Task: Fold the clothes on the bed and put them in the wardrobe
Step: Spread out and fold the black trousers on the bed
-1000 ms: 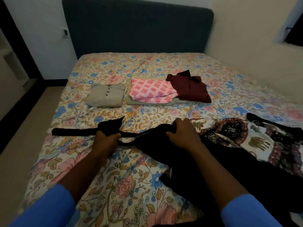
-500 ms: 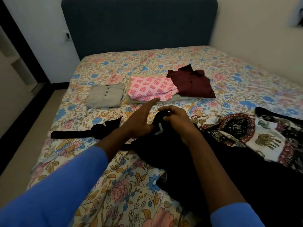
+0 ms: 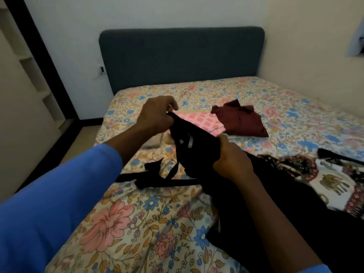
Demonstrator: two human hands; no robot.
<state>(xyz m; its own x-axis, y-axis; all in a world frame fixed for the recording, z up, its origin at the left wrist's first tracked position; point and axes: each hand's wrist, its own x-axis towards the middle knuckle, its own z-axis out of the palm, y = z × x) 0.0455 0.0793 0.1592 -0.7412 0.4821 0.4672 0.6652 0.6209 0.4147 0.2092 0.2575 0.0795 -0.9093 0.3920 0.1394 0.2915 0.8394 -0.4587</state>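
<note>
**A:** Entry. The black soft-fabric garment [image 3: 197,156] was held up by one end over the middle of the floral-sheeted bed [image 3: 126,229]. The rest of it trailed down onto the sheet toward the bed's near right corner.

**B:** Hands?

**A:** Apart, both clamped on it. The left hand [image 3: 155,117] pinched the top edge on the headboard side. The right hand [image 3: 232,160] gripped the same edge lower down, nearer the foot of the bed. A small white label [image 3: 190,143] showed between them, facing the camera.

**B:** Direction and axis?

**A:** The held edge slanted, high at the left hand and low at the right. I judged the long axis to run from that labelled end toward the near right corner. A narrow black strap [image 3: 153,179] lay across the sheet below the left forearm, reaching toward the left edge. I could not tell whether it was attached.

**B:** How should the step be done well?

**A:** My judgement: find both corners of the labelled edge, draw it level and taut, then lay the piece flat along the bed. Gather the strap in before the first fold. Dark fabric in dim light hides seams, so the fingers should follow the edge.

**B:** Neighbours?

**A:** A pink-and-white checked cloth [image 3: 204,123] lay folded behind the hands, with a maroon garment [image 3: 242,123] just beside it to the right. An elephant-print cloth [image 3: 327,180] lay by the right edge, bordering the black piece.
</note>
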